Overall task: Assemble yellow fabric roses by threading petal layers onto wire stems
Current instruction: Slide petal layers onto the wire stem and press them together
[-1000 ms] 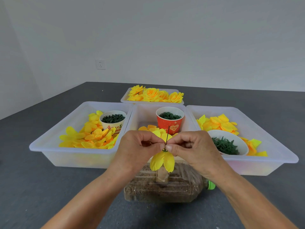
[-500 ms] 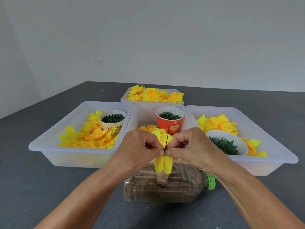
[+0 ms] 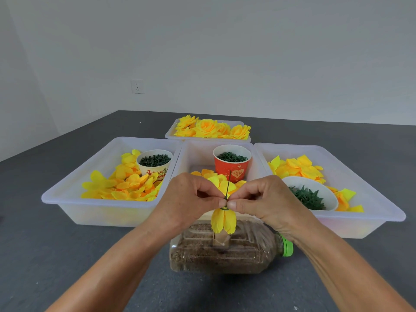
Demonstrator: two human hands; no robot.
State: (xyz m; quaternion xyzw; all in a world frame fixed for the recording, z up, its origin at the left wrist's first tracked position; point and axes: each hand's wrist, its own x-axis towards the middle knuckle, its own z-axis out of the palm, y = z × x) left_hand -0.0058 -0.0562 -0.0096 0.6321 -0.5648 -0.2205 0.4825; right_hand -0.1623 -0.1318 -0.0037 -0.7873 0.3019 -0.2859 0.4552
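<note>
We have both hands pinched together at the centre, above the bottle [image 3: 225, 251] lying on its side on the near table. Our left hand [image 3: 186, 206] has thumb and forefinger closed on the stem [image 3: 228, 184], and our right hand [image 3: 263, 203] pinches it from the other side, fingertips touching. The petals [image 3: 223, 221] hang folded down just under the pinch, with a small green ring [image 3: 224, 208] sitting at their top. Over the last second the petals have closed up from a looser spread into a tight drooping bundle, and our hands have drawn tighter around the wire. That suggests the ring is being pushed down to lock this layer. More loose petals wait in the left tray [image 3: 67, 192] and right tray [image 3: 371, 199], rings in the red cup [image 3: 231, 167], finished roses [image 3: 211, 128] far behind.
</note>
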